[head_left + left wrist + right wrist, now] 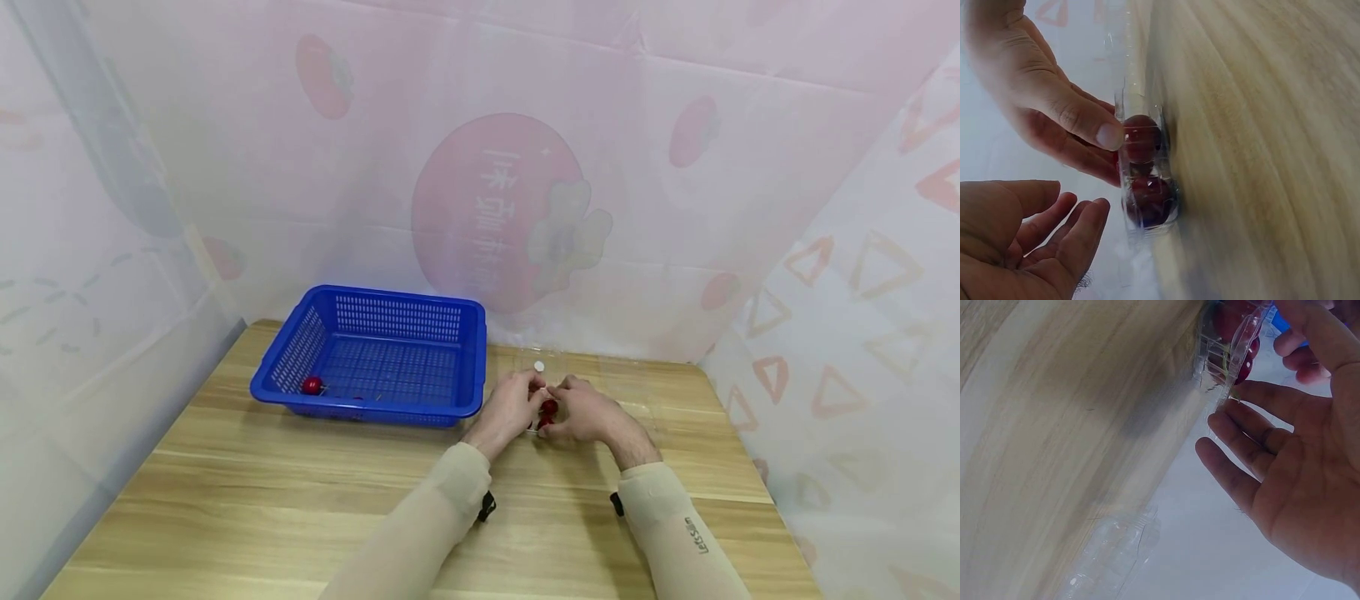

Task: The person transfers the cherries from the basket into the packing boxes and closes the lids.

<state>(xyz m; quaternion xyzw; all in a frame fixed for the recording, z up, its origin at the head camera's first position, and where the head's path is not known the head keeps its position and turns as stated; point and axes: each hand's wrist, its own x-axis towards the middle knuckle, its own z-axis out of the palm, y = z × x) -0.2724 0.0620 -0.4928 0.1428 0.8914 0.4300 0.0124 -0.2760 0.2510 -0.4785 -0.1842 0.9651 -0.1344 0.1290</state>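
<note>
Dark red cherries (550,407), some with stems, sit in a clear plastic box (1124,222) on the table. My right hand (596,414) reaches in from the right; its thumb (1110,135) lies at the box's side against a cherry. In the right wrist view its fingers (1229,469) are extended, with the index tip by a stem at the box edge. My left hand (512,410) is on the box's other side. In the left wrist view that hand (1041,240) has loosely bent fingers apart from the box, with nothing between them.
A blue basket (482,354) with slotted walls stands on the left, with a red cherry (312,385) and stems inside. Another clear plastic box (1107,556) lies to the right near the table's back edge. A printed cloth (637,233) hangs behind the wooden table (300,500).
</note>
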